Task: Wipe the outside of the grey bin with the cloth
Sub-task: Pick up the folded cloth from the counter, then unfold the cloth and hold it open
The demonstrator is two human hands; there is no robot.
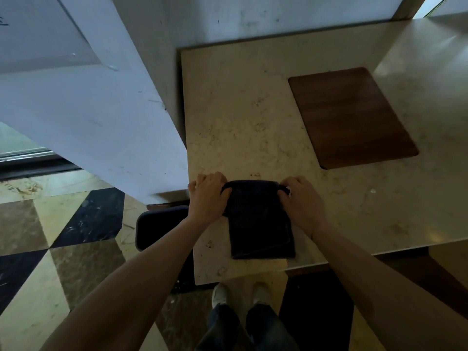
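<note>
A dark folded cloth [260, 224] lies flat on the pale marble table [253, 117], close to its near edge. My left hand [207, 196] grips the cloth's far left corner and my right hand [301, 201] grips its far right corner. The grey bin [157, 224] stands on the floor to the left of the table, below its edge. I see only the bin's rounded rim and dark opening, and my left forearm crosses over its near side.
A dark wooden inlay [352, 115] sits in the tabletop at the right. A white pillar [96, 117] rises left of the table, just behind the bin. The floor [50, 224] is patterned in beige, brown and black tiles. My feet [240, 295] stand by the table's edge.
</note>
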